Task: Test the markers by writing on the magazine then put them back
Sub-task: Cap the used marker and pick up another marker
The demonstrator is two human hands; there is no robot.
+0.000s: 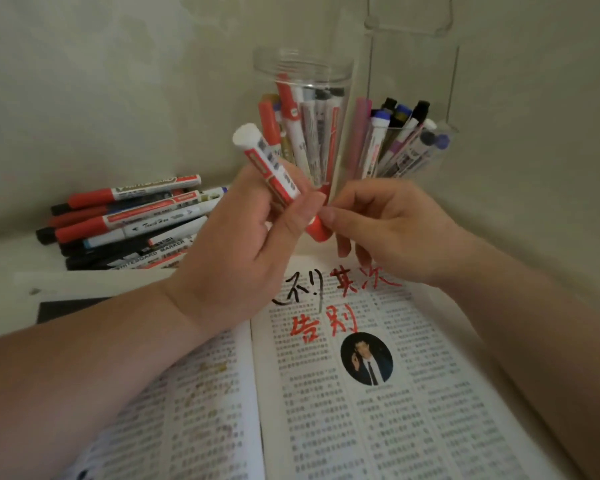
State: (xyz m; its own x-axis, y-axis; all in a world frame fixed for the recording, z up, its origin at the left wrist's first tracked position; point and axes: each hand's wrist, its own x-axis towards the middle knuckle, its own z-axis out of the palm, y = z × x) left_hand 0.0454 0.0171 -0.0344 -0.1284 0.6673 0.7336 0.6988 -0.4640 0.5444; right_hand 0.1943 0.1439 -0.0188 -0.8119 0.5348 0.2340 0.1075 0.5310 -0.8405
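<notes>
My left hand (246, 233) grips a white marker with a red label (267, 164), its flat white end tilted up and to the left. The marker's red cap (318, 231) points down to the right, and my right hand (381, 223) pinches that cap with thumb and fingers. Both hands hover above the open magazine (361, 393), whose right page carries handwritten black and red characters near its top.
A tall clear jar (303, 74) packed with markers stands behind the hands. To its right a lower clear holder (440, 157) has more markers. A pile of loose markers (129, 223) lies at the left by the wall.
</notes>
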